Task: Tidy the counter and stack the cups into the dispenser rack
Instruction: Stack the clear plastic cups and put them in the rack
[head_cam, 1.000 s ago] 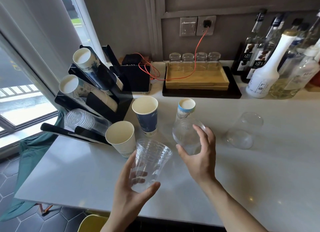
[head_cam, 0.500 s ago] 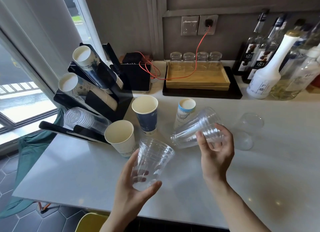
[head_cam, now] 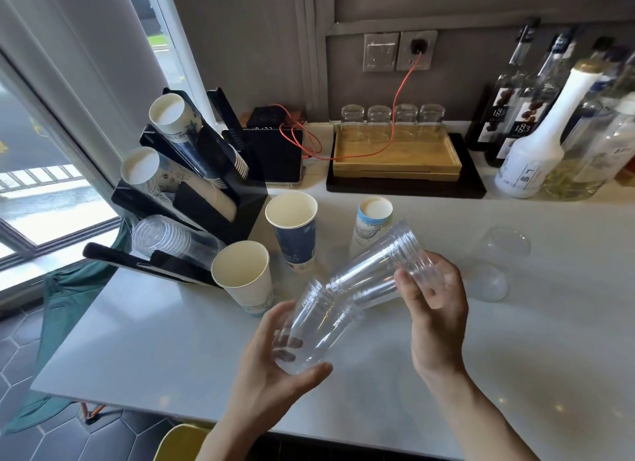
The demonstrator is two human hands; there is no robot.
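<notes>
Our left hand [head_cam: 275, 368] gripped one clear cup [head_cam: 309, 330]; our right [head_cam: 434, 306] gripped another [head_cam: 381, 264], base entering its mouth. Tilted so, it might jam.

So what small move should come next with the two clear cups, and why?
Probably push the right cup deeper into the left cup: its base only meets that rim, at a tilt, while the right hand and left hand each grip one.

Counter [head_cam: 515, 374] white; rack [head_cam: 247, 220] black. Paper cups: one dark blue [head_cam: 295, 233], one cream with blue print at the base [head_cam: 245, 278], one pale with blue line drawing [head_cam: 371, 227]. Cable [head_cam: 400, 93] red, tray [head_cam: 395, 158] light wood.
</notes>
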